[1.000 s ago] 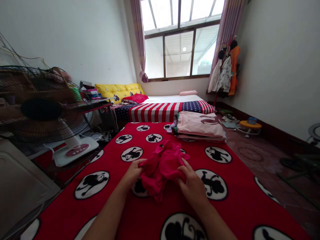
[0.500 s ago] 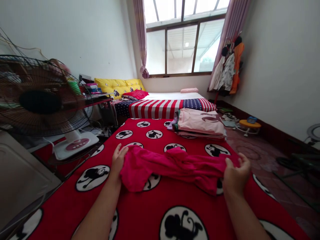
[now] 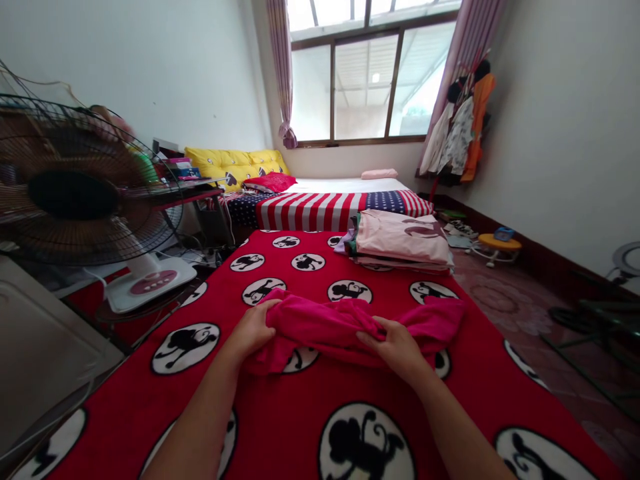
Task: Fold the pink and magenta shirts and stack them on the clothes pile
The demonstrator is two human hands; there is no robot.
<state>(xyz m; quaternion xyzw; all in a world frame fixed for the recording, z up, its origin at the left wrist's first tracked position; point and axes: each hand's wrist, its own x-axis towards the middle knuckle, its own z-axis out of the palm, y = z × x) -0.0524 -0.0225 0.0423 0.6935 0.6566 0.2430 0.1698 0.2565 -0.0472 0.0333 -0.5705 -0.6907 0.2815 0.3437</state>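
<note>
1. The cloth (image 3: 320, 320) lies bunched in a long, crumpled strip across the red blanket (image 3: 280, 427), nearer to us than the folded pile (image 3: 405, 243) and apart from it.
2. Our left hand (image 3: 253, 330) is at the cloth's left part, thumb and fingers drawn nearly together; they seem to pinch its upper edge (the deepest fingertips are hidden, so we cannot tell how much fabric they gather).
3. Our right hand (image 3: 393, 347) has thumb and forefingers closed on a raised fold right of the middle, and the right end spreads loose beyond it on the blanket.
4. We judge it light and very soft: it creases wherever we pinch it and has no stiffness to hold a shape, so a lift at one spot would leave the rest drooping.
5. It looks neither fragile nor especially slick, though we expect thin folds to slide over one another under a loose grip.
6. The best holds, we think, are edges and corners, one for each hand and well apart; a grip in mid-fold, like our right one, catches several layers together and hides the outline.
</note>
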